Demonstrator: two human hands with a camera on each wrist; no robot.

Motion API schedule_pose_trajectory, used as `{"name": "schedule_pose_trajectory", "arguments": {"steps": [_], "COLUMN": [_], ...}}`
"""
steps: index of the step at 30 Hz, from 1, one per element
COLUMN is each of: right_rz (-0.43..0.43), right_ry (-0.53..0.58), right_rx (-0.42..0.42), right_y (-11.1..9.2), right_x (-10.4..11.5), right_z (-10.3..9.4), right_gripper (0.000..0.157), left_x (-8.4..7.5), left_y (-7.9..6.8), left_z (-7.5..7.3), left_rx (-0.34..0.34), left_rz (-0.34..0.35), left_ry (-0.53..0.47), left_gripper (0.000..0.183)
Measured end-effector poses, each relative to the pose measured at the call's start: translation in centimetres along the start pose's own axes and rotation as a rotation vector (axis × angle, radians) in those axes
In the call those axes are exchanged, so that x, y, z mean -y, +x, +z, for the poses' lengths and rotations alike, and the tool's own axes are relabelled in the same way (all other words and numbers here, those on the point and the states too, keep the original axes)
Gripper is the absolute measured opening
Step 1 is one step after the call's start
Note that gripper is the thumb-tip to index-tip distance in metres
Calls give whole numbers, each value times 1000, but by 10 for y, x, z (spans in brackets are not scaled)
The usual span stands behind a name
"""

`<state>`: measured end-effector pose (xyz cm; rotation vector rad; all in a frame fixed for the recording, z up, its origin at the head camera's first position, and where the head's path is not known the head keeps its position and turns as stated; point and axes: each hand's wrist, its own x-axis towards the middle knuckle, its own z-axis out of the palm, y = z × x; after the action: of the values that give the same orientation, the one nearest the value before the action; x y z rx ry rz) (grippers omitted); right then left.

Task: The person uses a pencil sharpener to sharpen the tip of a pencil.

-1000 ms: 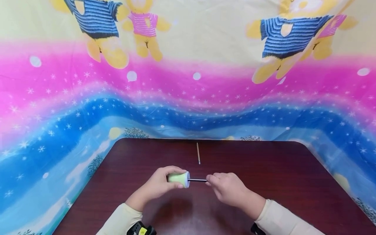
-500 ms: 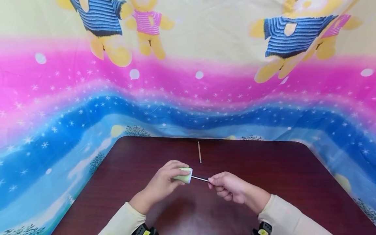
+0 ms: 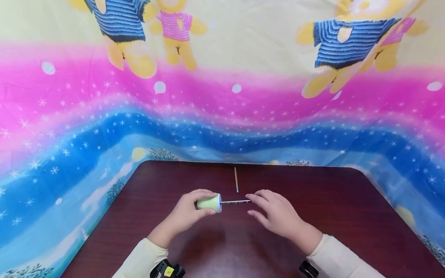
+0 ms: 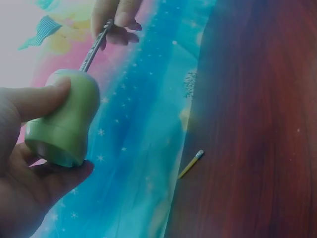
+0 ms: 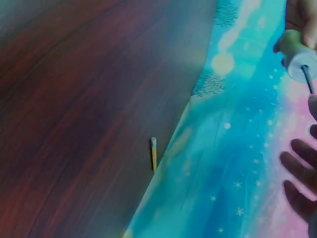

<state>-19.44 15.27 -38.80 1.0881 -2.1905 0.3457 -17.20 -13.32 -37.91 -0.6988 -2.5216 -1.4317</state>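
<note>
A green, waisted pencil sharpener (image 3: pixel 208 203) with a pale end lies sideways in my left hand (image 3: pixel 185 212), thumb on one side and fingers on the other. Out of its pale end sticks a thin, dark-and-silver patterned pencil (image 3: pixel 234 202), its inner end hidden. My right hand (image 3: pixel 278 212) is at the pencil's free end, thumb apart from the fingers. In the left wrist view, the pencil's tip end (image 4: pixel 109 24) lies against or very near the right fingertips (image 4: pixel 121 22); whether they touch I cannot tell. The right wrist view has several right fingers (image 5: pixel 297 163) spread.
A yellow pencil (image 3: pixel 236 180) with an eraser end lies on the dark red-brown table (image 3: pixel 313 193) near its far edge. Behind and beside the table hangs a cloth (image 3: pixel 222 100) printed with bears and snowflakes.
The right hand has loosened its pinch on the patterned pencil, with thumb and fingers now apart. My left hand has moved slightly left, and the sharpener and pencil lie more level.
</note>
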Motion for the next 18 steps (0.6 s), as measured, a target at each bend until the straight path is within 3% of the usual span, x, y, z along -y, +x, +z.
{"name": "schedule_pose_trajectory", "arguments": {"steps": [5, 9, 13, 15, 18], "right_rz": [-227, -292, -251, -190, -38], "right_ry": [-89, -148, -121, -45, 139], "right_rx": [-183, -253, -217, -160, -29], "right_y": [4, 9, 8, 7, 5], "right_x": [-3, 0, 6, 9, 14], "right_z": [6, 8, 5, 3, 0], "right_gripper": [34, 30, 34, 35, 23], "left_x": [-3, -4, -3, -2, -2], "left_y": [1, 3, 2, 2, 1], "left_z": [-5, -5, -2, 0, 2], "left_rx": [78, 92, 76, 61, 39], "left_rz": [-70, -16, 111, 168, 233], "left_ry": [-64, -66, -22, 9, 66], "left_gripper": [40, 39, 37, 37, 38]}}
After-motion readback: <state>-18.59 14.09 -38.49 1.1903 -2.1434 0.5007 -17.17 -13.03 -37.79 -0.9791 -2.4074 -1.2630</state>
